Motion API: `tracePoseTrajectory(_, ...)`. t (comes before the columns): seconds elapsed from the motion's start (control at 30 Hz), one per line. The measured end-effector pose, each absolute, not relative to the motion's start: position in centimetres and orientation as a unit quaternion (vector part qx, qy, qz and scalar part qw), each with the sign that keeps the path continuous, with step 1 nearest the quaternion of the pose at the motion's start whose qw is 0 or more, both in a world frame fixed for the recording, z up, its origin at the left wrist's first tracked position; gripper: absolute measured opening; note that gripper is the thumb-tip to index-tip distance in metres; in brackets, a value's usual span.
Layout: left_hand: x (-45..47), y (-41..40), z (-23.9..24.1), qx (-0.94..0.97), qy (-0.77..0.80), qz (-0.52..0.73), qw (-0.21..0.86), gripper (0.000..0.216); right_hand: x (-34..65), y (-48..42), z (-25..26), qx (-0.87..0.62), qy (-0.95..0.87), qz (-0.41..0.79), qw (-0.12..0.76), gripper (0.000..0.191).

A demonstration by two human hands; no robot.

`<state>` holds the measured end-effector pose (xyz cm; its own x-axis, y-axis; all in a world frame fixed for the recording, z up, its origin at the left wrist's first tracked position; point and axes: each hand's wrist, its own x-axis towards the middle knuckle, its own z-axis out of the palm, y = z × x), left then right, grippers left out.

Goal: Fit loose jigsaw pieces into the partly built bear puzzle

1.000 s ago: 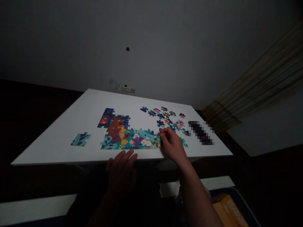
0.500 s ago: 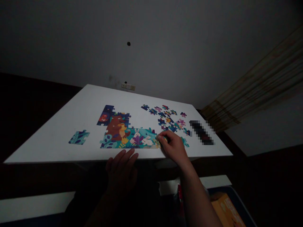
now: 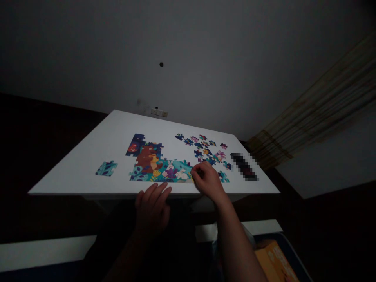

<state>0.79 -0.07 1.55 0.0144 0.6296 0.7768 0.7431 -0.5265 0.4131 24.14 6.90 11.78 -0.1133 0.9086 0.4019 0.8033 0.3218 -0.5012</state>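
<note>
A partly joined jigsaw puzzle [image 3: 155, 166] lies on the white table, showing a bear, rabbits and leaves. My right hand [image 3: 208, 180] is closed in a pinch at the puzzle's lower right end, on a puzzle piece mostly hidden by the fingers. My left hand [image 3: 154, 203] rests its stretched fingers on the table's near edge, just below the puzzle, holding nothing. Several loose puzzle pieces [image 3: 210, 150] are scattered beyond and to the right of my right hand. A separate teal leaf-patterned section [image 3: 106, 168] lies to the left of the puzzle.
The white table [image 3: 73, 172] stands close to a grey wall with a socket strip [image 3: 159, 113]. A dark, pixelated object [image 3: 244, 166] lies near the table's right edge. Below right, an orange box [image 3: 276, 260] sits in a dark blue container. A curtain [image 3: 311, 102] hangs at right.
The whole view has shifted slightly. My right hand stays at the puzzle's right end, its fingertips a little closer to the rabbits. My left hand remains at the table edge.
</note>
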Motion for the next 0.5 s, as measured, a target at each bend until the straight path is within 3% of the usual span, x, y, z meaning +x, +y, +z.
tracePoseTrajectory(0.5, 0.3, -1.5, 2.9, -0.727, -0.516, -0.450, 0.052, 0.059, 23.5, 7.0, 11.8, -0.591, -0.737, 0.086, 0.316, 0.020)
